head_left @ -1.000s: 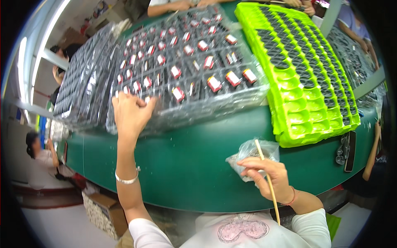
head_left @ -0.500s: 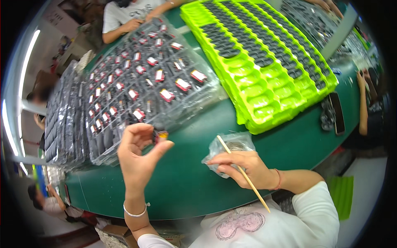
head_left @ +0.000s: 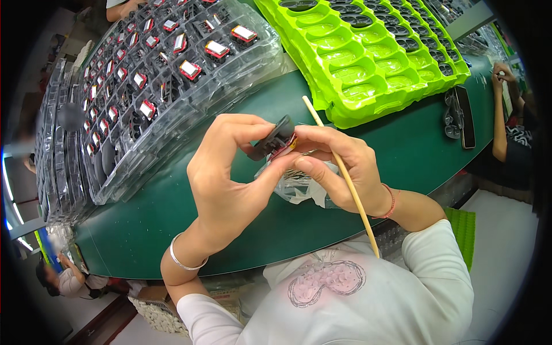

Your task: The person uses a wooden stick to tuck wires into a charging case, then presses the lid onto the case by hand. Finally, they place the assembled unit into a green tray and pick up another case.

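My left hand (head_left: 221, 172) is closed round a small black plastic housing (head_left: 275, 138), held tilted above the table; a red, yellow and white piece shows on its underside. My right hand (head_left: 353, 164) meets it from the right, thumb and forefinger pinched close to the coloured piece. Whether a small part sits in that pinch I cannot make out. A thin wooden stick (head_left: 352, 187) is also held in my right hand, lying across the fingers and slanting down toward my shirt. Below both hands rests a clear plastic bag (head_left: 299, 194) of thin metallic-looking pieces, partly hidden.
On the left, a clear compartment tray (head_left: 230, 86) holds several black housings with red and white pieces, beside stacked trays (head_left: 60, 155). A bright green tray (head_left: 339, 118) with black oval parts stands at the back. A phone (head_left: 466, 118) lies right; other people work around the table.
My left hand has brought the black housing rightward, away from the tray. My right hand has risen from the plastic bag to meet it, keeping the stick. The view has shifted too.
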`<state>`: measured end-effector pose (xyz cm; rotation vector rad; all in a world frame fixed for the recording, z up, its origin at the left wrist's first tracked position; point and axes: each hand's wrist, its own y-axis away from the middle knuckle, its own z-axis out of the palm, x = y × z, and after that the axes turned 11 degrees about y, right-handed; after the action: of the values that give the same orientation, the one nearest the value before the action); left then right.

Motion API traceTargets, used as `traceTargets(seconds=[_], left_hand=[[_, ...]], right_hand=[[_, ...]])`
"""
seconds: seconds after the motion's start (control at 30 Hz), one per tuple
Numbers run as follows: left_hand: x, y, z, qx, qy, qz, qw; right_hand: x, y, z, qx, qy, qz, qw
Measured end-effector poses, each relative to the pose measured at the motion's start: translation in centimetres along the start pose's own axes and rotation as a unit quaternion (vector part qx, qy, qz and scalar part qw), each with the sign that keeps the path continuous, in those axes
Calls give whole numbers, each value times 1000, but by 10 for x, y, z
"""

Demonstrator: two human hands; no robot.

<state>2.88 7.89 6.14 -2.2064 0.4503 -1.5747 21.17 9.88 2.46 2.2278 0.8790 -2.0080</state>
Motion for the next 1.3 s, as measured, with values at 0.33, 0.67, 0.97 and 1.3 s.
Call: traceTargets(seconds=[0.33,0.67,0.97,1.3], left_hand=[[1,8,-13,-64,127,-146,979],[-38,57,-29,57,442,-399,801],[-36,54,-35,26,467,-412,782],[-23,65,-40,33,477,-416,773]], right_hand=[[-6,-5,-12,-7,148,-99,984],[22,-106,-145,58,572,-130,808],[69,-157,-189,-67,599,-120,789],[8,-128,-155,23,496,-227,838]])
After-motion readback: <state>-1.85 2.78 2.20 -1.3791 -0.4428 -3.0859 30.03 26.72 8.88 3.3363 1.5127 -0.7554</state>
